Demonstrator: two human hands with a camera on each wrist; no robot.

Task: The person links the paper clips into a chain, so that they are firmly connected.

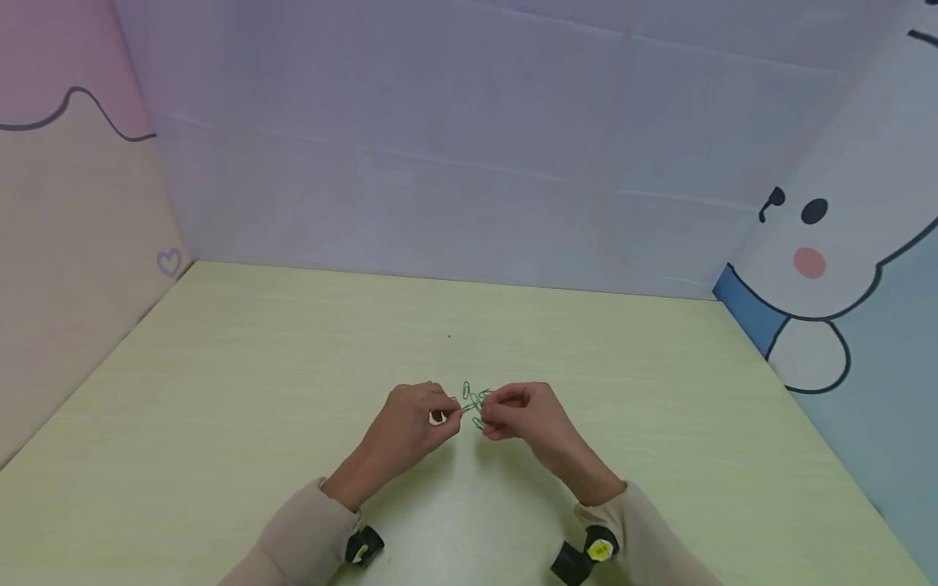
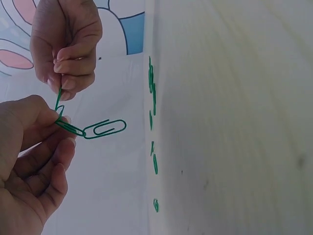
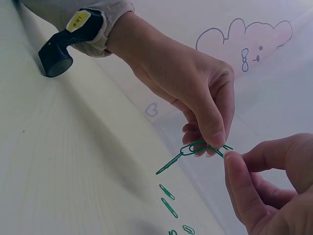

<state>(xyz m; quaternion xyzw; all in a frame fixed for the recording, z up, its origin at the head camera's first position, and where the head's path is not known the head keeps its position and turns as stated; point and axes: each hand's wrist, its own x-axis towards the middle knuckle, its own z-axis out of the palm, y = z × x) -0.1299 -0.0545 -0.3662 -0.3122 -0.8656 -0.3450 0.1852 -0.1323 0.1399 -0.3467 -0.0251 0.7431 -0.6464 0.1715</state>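
Between thumb and fingers, my left hand [image 1: 414,419] pinches a green paper clip [image 2: 71,129]. A second green paper clip [image 2: 104,129] is linked to it and hangs from its end, also visible as a hanging clip [image 3: 169,163] in the right wrist view. My right hand [image 1: 531,419] pinches another green paper clip [image 2: 59,99], whose lower end meets the clip in the left fingers. Fingertips hide whether those two are hooked together. Both hands are close together above the table, near several loose green paper clips [image 1: 466,390].
The pale wooden table [image 1: 220,391] extends around the hands. Loose clips [image 3: 169,207] lie scattered on it just beyond the fingers. A tiny dark speck [image 1: 449,336] is farther back. Printed panels stand at the sides, and a pale wall [image 1: 440,163] closes the back.
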